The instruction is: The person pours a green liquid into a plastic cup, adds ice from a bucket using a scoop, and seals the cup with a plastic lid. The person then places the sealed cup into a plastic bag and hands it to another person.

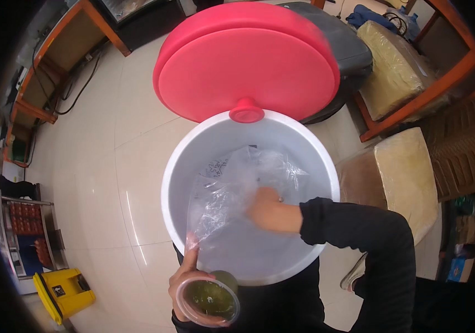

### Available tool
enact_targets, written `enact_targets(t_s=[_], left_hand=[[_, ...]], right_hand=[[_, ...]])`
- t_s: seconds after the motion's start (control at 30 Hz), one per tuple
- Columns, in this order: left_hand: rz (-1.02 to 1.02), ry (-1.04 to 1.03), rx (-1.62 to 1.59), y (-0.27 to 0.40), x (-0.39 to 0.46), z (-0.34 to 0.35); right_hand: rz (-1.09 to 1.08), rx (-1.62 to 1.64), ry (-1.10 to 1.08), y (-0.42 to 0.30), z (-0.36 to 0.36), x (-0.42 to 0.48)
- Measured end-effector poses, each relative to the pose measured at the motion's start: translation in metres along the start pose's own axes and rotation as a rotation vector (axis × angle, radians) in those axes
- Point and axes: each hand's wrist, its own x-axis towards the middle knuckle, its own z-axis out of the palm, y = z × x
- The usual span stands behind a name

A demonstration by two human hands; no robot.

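Note:
A large white round tub stands upright in front of me, its inside facing up. A clear plastic bag with dark writing on it is spread within the tub. My left hand grips a clear round plastic container with green contents at the tub's near-left rim. A finger of that hand reaches up to the bag's edge. Into the tub extends my right hand, at the bag. Its fingers are blurred and partly hidden by the film, so what they grasp does not show.
A pink round lid with a knob leans behind the tub. Wrapped blocks and an orange-framed rack stand to the right, beside a brown plastic crate. A yellow bin sits at lower left. A black cable lies on the tiled floor.

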Motion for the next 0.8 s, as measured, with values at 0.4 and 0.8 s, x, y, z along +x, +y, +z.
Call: enact_targets(t_s=[0.4,0.8], left_hand=[[-0.042,0.078,-0.116,-0.004,-0.015,-0.005],[-0.088,0.124,-0.194,-0.002,-0.018,-0.007]], right_hand=[[-0.457,0.154,0.146,0.013,0.065,0.058],[-0.570,1.395,0.265,0.089,0.159,0.048]])
